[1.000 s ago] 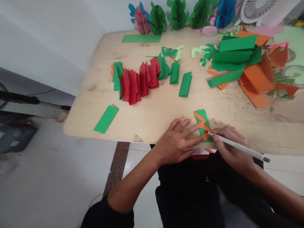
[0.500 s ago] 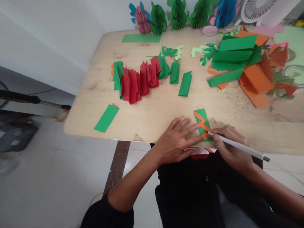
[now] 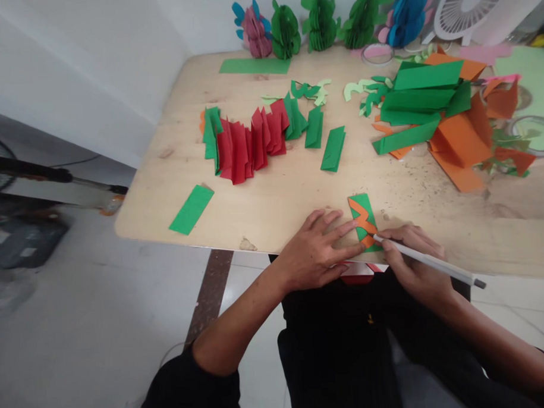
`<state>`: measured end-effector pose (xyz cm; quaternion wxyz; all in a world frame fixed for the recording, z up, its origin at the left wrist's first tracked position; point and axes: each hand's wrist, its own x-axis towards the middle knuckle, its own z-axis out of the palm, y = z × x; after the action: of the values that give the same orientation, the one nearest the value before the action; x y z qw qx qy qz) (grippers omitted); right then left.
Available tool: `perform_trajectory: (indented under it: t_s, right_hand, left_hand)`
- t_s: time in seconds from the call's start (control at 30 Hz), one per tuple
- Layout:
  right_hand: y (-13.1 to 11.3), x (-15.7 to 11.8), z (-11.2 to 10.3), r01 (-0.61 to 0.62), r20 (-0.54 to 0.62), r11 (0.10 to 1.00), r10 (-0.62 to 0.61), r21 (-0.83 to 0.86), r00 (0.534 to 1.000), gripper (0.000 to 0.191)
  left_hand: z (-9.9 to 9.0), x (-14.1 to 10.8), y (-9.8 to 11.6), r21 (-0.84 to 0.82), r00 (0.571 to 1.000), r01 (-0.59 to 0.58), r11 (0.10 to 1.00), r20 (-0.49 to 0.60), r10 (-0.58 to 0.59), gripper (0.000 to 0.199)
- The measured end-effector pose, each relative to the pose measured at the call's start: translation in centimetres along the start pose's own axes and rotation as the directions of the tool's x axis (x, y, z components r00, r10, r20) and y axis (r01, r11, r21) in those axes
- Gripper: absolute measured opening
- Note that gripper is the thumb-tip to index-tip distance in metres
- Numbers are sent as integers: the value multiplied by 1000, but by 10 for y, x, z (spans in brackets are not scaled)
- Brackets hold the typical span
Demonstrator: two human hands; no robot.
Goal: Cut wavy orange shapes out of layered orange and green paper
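A small folded green paper (image 3: 365, 204) lies at the near edge of the wooden table (image 3: 289, 197), with an orange zigzag template (image 3: 360, 220) on top of it. My left hand (image 3: 317, 252) lies flat, its fingers spread, fingertips pressing the template down. My right hand (image 3: 412, 261) grips a white pencil (image 3: 428, 261), whose tip touches the lower right edge of the template.
A row of folded red and green papers (image 3: 247, 139) stands mid-table; loose green strips (image 3: 332, 148) and a green strip (image 3: 192, 209) lie around. A pile of green and orange sheets (image 3: 438, 109) sits at right. Paper honeycomb ornaments (image 3: 319, 21) and a white fan (image 3: 465, 7) line the back.
Both hands stay on the template almost unmoved; the pencil tip remains at the template's lower right edge. The view shifted slightly.
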<state>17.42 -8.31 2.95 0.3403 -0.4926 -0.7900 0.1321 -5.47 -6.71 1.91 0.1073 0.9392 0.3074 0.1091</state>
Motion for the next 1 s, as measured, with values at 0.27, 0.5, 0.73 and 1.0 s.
perform_trajectory:
  t_s: [0.27,0.5,0.73,1.0]
  right_hand:
    - [0,1,-1,-22,-1,1000,22,-10,1000,9]
    - [1,0,-3,-118,63,988,112,99,992,10]
    - [-2,5,-1,-42,99,995,33,90,994,9]
    - [-2,5,0,-38,116,995,27,89,993,9]
  left_hand:
    - [0,0,0,-6,1000,-2,1000,-5,2,40]
    - [-1,0,1,-3,1000,4,1000,10,-4,43]
    - [-1,0,0,-2,1000,-1,1000,18,1,44]
    - [0,-1,0,-7,1000,1,1000,30,-1,42]
